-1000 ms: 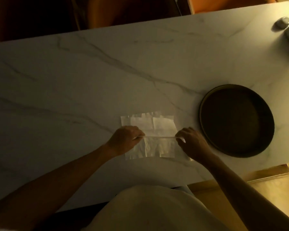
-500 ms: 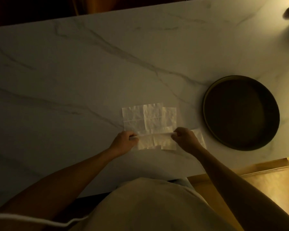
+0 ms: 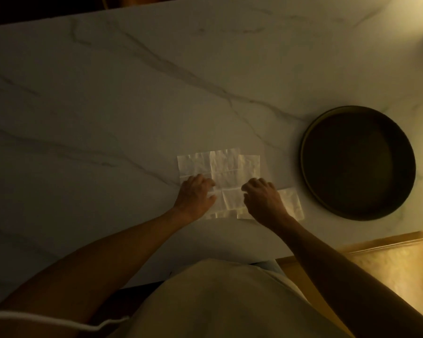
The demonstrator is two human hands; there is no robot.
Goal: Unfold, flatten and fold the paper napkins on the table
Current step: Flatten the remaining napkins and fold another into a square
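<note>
Head view shows the napkin (image 3: 226, 167) opened out and lying creased on the marble counter (image 3: 132, 93), near its front edge and left of a dark round tray (image 3: 305, 152). Both hands rest on its near half: the left hand (image 3: 195, 197) has its fingers bent onto the paper, and the right hand (image 3: 263, 198) has curled fingers on it, though whether either pinches an edge I cannot tell. Unfolding looks largely done; flattening appears to be under way, and folding is not yet done.
</note>
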